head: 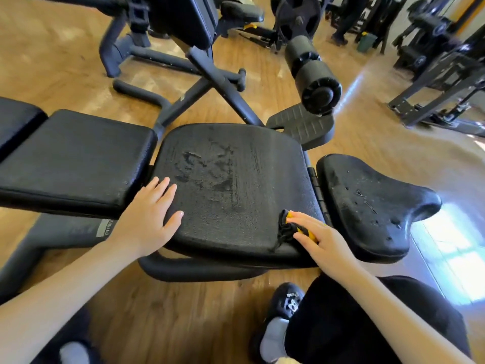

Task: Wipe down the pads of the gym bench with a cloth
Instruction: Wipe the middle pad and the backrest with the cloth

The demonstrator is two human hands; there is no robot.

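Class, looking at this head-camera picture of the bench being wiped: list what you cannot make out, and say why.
- Cloth: mostly hidden under the right hand, head view.
- Grey label on the frame: print too small to read.
- Far-left pad: cut off by the picture's edge.
- Background machines: blurred.

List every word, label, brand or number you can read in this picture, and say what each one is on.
"WARNING", running sideways and partly cut off: grey label on the bench frame, beside the left hand.
Small pale mark on the crossed frame tube behind the pads: too small to read.
White charms on the black shoe: no readable text.
Nothing else legible.
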